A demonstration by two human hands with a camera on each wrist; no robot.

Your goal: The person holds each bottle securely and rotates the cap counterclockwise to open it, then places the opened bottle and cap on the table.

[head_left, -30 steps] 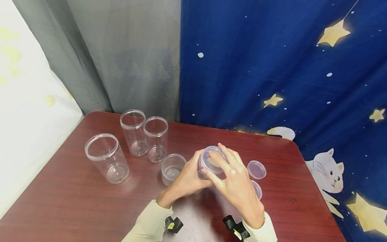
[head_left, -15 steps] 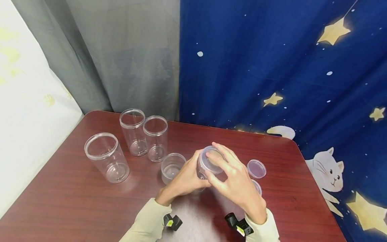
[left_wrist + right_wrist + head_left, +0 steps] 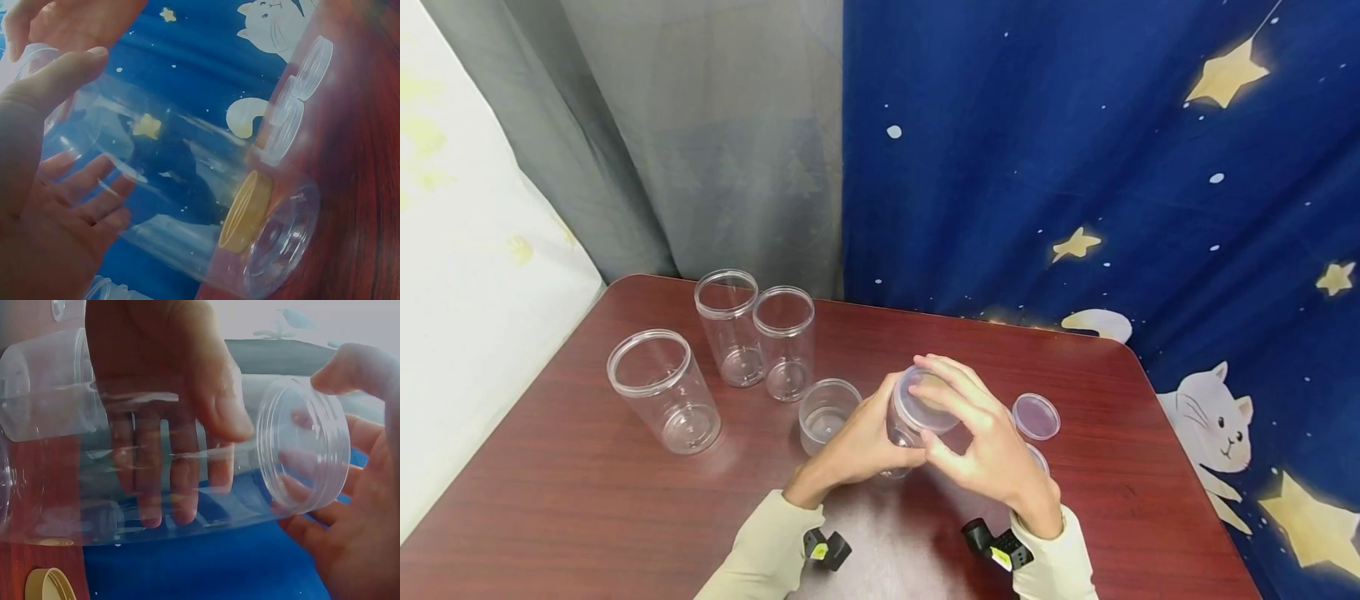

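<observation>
In the head view, a tall clear plastic jar (image 3: 901, 437) stands upright between my hands. My left hand (image 3: 867, 443) grips its body, the thumb on the near side; the right wrist view shows the fingers through the clear wall. A clear lid (image 3: 306, 447) covers the jar's mouth. My right hand (image 3: 992, 440) holds this lid by its rim, thumb on the near edge and fingers spread over the top and far side. In the left wrist view, a gold lid (image 3: 247, 211) shows through the jar wall near its base; the right wrist view shows it outside the jar.
Several open clear jars stand on the left of the brown table (image 3: 572, 492): a wide one (image 3: 662, 392), two narrower ones (image 3: 730, 333) behind, and a short one (image 3: 827, 417) beside my left hand. Clear lids (image 3: 1036, 417) lie to the right. Curtains hang behind.
My right hand has turned on the lid: its fingertips swung left along the far edge and its thumb slid right. The left hand keeps its grip on the jar, almost still.
</observation>
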